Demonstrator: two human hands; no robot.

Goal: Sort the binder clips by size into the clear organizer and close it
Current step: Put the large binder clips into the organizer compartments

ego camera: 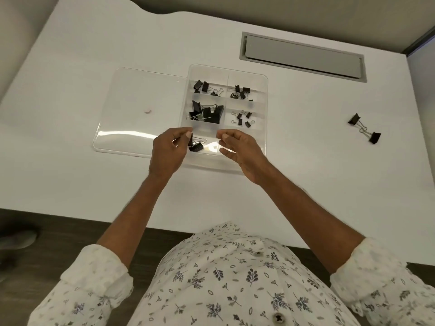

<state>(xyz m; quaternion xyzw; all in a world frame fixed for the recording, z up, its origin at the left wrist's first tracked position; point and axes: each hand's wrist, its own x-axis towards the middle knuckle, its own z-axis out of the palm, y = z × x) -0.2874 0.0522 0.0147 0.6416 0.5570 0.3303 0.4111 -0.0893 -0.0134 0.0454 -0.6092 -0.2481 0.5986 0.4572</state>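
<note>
Two clips (364, 128) lay loose on open desk (306, 161) right of organizer (263, 95); left hand (168, 151) pinched one clip (196, 144), right hand (237, 150) fingers narrow, empty; no writing readable.

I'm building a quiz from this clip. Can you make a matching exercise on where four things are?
Things:
1. loose binder clips
2. open lid
3. smallest clips
4. left hand

Places:
A. flat on the desk, left of the organizer
B. middle right compartment
C. on the desk, far right, outside the organizer
D. at the near left compartment, by a clip

Pairs: 1-C, 2-A, 3-B, 4-D
</note>
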